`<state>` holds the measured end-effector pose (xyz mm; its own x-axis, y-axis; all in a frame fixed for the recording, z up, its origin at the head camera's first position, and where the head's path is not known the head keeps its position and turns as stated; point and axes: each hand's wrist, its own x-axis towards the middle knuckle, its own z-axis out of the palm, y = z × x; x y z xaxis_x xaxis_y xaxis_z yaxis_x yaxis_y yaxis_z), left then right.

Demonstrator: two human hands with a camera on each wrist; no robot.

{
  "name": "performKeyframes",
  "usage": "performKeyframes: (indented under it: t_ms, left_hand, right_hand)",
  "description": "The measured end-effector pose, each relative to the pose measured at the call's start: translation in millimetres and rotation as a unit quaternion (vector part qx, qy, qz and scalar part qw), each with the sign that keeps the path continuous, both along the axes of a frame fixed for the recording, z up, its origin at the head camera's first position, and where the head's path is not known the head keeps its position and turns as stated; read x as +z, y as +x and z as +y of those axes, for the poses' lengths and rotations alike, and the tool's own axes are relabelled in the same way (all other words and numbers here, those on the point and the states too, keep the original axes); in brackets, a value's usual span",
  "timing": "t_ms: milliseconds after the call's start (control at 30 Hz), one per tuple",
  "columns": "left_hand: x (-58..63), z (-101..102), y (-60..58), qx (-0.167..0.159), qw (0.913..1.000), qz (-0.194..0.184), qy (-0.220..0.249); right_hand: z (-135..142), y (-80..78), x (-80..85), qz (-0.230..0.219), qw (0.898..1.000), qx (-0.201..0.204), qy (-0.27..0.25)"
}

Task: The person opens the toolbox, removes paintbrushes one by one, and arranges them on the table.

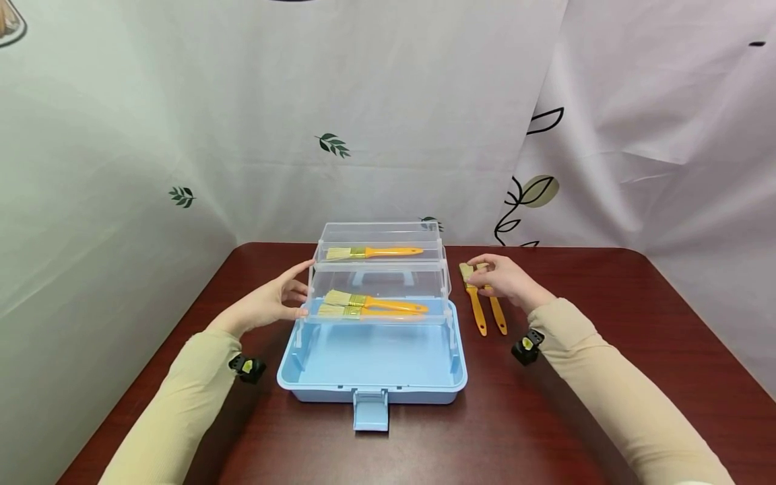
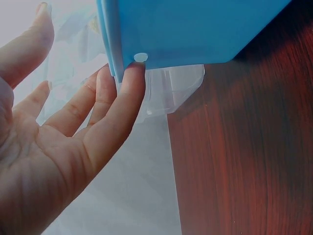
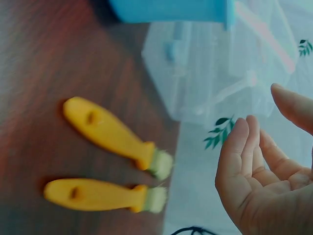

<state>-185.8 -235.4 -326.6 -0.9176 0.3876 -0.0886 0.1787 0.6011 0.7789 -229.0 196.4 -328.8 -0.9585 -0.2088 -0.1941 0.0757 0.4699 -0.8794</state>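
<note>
A light-blue case (image 1: 372,357) stands with its two clear trays (image 1: 376,273) raised. One yellow-handled paintbrush (image 1: 394,252) lies in the upper tray; two more paintbrushes (image 1: 397,304) lie in the lower one. My left hand (image 1: 267,303) is at the left side of the trays, thumb and fingers spread, with fingertips against the case's side in the left wrist view. Right of the case, two paintbrushes (image 1: 476,311) lie side by side, handles toward me. Over their bristle ends hovers my right hand (image 1: 508,277), thumb and fingers apart and nothing between them in the right wrist view.
All of this is on a dark red-brown wooden table (image 1: 582,323). A blue latch (image 1: 371,412) hangs from the case's front edge. White cloth (image 1: 388,101) with printed leaves hangs behind the table. The clear lid (image 3: 205,73) extends behind the case.
</note>
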Motion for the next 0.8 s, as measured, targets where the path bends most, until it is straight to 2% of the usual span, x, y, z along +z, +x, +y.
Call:
performKeyframes:
  t_ms: [333, 567, 800]
  left_hand:
    - [-0.3, 0.1, -0.6, 0.003, 1.0000, 0.001, -0.002]
    - [0.2, 0.0, -0.4, 0.005, 1.0000, 0.002, -0.008]
    - [0.4, 0.1, -0.3, 0.001, 1.0000, 0.001, -0.004]
  right_hand:
    - [-25.0, -7.4, 30.7, 0.023, 0.999, 0.026, 0.028]
    - [-39.0, -11.7, 46.8, 0.039, 0.998, 0.046, 0.024]
    - [-53.3, -17.6, 60.1, 0.067, 0.994, 0.070, 0.044]
